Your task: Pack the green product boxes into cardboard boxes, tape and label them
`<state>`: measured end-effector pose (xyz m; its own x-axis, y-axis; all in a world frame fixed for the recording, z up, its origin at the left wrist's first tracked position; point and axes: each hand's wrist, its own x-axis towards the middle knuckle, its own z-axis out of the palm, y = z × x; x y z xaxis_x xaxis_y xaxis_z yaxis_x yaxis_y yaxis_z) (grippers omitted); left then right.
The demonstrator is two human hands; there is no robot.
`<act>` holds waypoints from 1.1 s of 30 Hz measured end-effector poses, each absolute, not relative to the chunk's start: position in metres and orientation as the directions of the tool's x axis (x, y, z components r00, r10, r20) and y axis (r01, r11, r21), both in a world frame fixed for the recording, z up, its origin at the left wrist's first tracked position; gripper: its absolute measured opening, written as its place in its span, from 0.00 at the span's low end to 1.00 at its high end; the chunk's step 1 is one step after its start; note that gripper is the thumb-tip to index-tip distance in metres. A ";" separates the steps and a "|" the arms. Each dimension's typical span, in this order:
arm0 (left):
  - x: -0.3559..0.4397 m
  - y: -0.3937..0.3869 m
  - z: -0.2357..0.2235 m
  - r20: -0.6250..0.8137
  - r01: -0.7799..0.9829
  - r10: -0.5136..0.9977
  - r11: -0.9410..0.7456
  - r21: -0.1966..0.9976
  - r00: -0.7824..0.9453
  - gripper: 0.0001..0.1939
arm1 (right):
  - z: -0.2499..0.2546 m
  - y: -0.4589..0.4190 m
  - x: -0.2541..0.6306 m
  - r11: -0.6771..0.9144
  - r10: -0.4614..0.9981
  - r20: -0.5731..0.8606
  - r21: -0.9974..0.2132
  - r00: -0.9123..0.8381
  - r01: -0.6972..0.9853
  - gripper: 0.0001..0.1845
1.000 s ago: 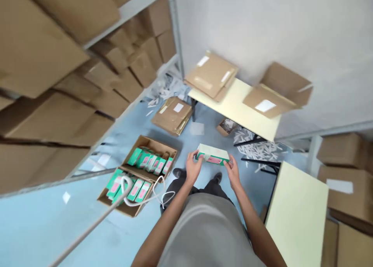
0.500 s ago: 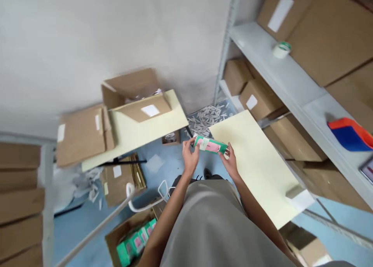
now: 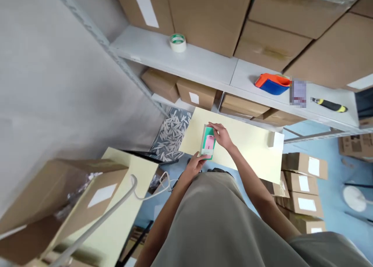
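Note:
A small green box (image 3: 209,142) with a pink panel and a pale band near its lower end is held upright lengthwise between my two hands. My left hand (image 3: 196,164) grips its near end, thumb over the front. At the far end, my right hand (image 3: 220,135) has its fingers closed on the top corner. Behind the box lies the pale yellow tabletop (image 3: 241,142); whether the box touches it I cannot tell. On the table's right part stands a small white block-like item (image 3: 276,140).
A grey shelf (image 3: 210,68) above the table bears large cartons, a tape roll (image 3: 177,43), an orange-and-blue tape dispenser (image 3: 272,84) and a utility knife (image 3: 330,105). An open carton (image 3: 96,193) sits on the left table. Stacked boxes (image 3: 304,183) stand at right.
My view has swung right toward the shelf and table. The green box has turned from crosswise to lengthwise, and my right hand has moved to its far end.

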<state>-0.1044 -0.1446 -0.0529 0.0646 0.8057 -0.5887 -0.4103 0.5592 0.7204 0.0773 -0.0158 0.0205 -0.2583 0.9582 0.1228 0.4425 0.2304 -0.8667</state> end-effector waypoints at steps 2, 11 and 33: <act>-0.113 -0.128 -0.049 -0.640 -0.435 0.748 0.642 0.632 0.174 0.20 | 0.027 -0.004 0.072 0.229 0.962 0.127 -0.862 -0.243 0.453 0.26; -0.132 -0.086 -0.049 -0.666 -0.418 0.637 0.766 0.489 0.388 0.23 | 0.043 0.013 0.062 0.065 0.993 0.108 -0.819 0.042 0.570 0.20; -0.129 -0.046 -0.010 -0.731 -0.630 0.530 0.755 0.178 0.429 0.08 | 0.016 0.027 0.096 0.085 0.923 0.089 -0.996 0.374 0.026 0.25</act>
<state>-0.1285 -0.0464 -0.0100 0.4289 0.5305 -0.7312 -0.6305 0.7555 0.1783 0.0960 0.0266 0.0156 0.3741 0.9231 0.0891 0.0264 0.0854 -0.9960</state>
